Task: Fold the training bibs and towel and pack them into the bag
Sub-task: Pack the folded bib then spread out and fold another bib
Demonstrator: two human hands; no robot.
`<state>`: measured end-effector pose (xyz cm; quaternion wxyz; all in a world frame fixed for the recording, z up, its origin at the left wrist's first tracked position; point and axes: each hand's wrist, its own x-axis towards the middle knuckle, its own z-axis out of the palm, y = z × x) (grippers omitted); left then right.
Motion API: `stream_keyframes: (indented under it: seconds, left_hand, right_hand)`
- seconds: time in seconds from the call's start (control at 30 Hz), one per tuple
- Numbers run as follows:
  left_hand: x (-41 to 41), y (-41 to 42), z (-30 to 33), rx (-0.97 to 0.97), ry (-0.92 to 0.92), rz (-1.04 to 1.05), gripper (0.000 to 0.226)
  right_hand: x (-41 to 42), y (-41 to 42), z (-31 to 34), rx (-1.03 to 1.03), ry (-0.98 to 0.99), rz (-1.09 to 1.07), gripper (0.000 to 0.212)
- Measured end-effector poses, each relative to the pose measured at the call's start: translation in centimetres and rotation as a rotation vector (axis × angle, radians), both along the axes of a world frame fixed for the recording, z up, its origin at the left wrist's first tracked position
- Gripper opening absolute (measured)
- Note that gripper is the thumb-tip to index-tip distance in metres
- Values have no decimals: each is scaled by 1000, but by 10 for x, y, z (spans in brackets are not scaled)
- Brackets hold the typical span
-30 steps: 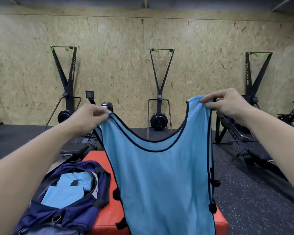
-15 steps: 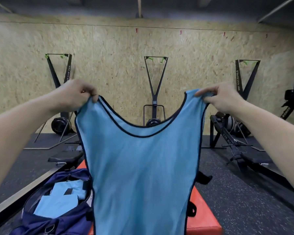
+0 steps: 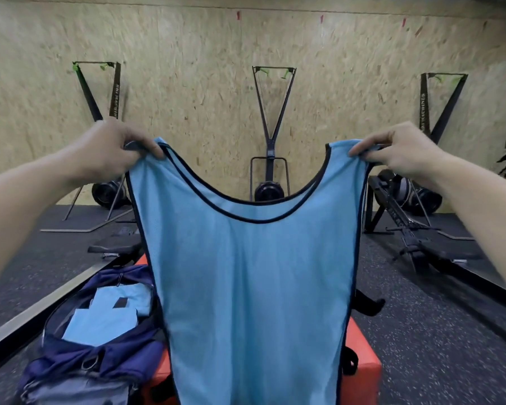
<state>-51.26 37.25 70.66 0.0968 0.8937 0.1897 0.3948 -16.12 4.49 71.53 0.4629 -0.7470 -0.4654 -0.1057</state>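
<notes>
A light blue training bib [image 3: 251,287] with dark trim hangs spread out in front of me, held up by its two shoulder straps. My left hand [image 3: 111,153] pinches the left strap and my right hand [image 3: 398,150] pinches the right strap. Below left, an open navy bag [image 3: 79,355] lies on an orange padded box [image 3: 362,366]. Folded light blue bibs [image 3: 108,314] lie inside the bag. The hanging bib hides most of the box top.
Three ski-type machines stand against the chipboard wall, one straight ahead [image 3: 270,135]. A rowing machine [image 3: 415,238] stretches along the right floor and a bench seat [image 3: 114,247] sits at left. Speckled dark rubber floor [image 3: 438,346] surrounds the box.
My hands have moved further apart, stretching the bib wider and flatter. The view has tilted slightly downward, and the bib hangs more squarely in front of me.
</notes>
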Motion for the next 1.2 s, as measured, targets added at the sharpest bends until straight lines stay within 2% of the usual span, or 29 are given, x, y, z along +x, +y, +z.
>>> stream_keyframes:
  seconds: [0.23, 0.43, 0.83, 0.97, 1.07, 1.2]
  left_hand:
    - [72, 56, -55, -49, 141, 10, 56]
    - [147, 120, -128, -97, 284, 7, 62]
    - [281, 241, -323, -213, 474, 18, 57]
    - [332, 296, -338, -195, 521, 41, 57]
    - [369, 331, -327, -164, 524, 74, 51]
    - [379, 325, -356, -24, 641, 117, 42]
  right_hand:
    - [55, 66, -60, -131, 46, 18, 31]
    - [121, 146, -140, -222, 1, -73, 35]
    - [234, 279, -329, -519, 66, -140, 41]
    - [278, 338, -342, -555, 46, -154, 40]
    - [306, 378, -335, -496, 18, -185, 41]
    - [304, 387, -368, -442, 4, -174, 34]
